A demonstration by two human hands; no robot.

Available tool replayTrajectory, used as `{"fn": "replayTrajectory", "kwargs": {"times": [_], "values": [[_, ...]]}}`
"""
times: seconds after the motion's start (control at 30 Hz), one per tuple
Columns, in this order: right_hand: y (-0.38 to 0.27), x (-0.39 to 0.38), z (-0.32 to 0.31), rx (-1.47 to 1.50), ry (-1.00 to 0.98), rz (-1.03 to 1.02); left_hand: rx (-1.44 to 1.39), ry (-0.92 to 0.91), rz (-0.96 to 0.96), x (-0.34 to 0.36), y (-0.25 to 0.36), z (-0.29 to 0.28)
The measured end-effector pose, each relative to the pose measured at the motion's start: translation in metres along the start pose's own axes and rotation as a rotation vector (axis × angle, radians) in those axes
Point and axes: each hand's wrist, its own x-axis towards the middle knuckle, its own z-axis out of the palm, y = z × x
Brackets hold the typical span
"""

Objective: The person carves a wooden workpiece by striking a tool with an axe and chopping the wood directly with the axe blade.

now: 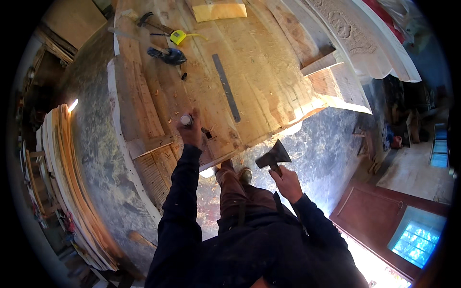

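Note:
My left hand (193, 130) is closed around an upright chisel-like tool (187, 119). Only its round, pale handle end shows; its lower part is hidden. The fist is over the near end of a plank workpiece (264, 72), beside a small dark square hole (206, 133). Off to the right, clear of the wood's near edge, my right hand (287, 183) grips a hatchet (274, 156) by its handle close below the dark metal head. The hatchet's flared blade points up and right.
On the wood lie a flat metal ruler (225, 88), a yellow tape measure (178, 37), a claw hammer (156, 24), a dark power tool (166, 55) and a wood block (220, 10). A carved panel (345, 29) stands at far right. Boards (72, 177) are stacked left.

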Motion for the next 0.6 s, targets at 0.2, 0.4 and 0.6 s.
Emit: {"fn": "replayTrajectory", "kwargs": {"times": [0.2,0.4,0.6], "values": [[-0.092,0.040,-0.016,0.125,0.135,-0.360,0.172,-0.065,0.039,-0.008,-0.040,-0.005],[-0.177,0.051,-0.051,0.210,0.211,-0.659,0.238,-0.054,0.196,-0.018,-0.035,-0.005],[-0.218,0.041,-0.034,0.368,0.294,-0.768,0.303,-0.048,0.325,-0.025,-0.094,-0.020]]}}
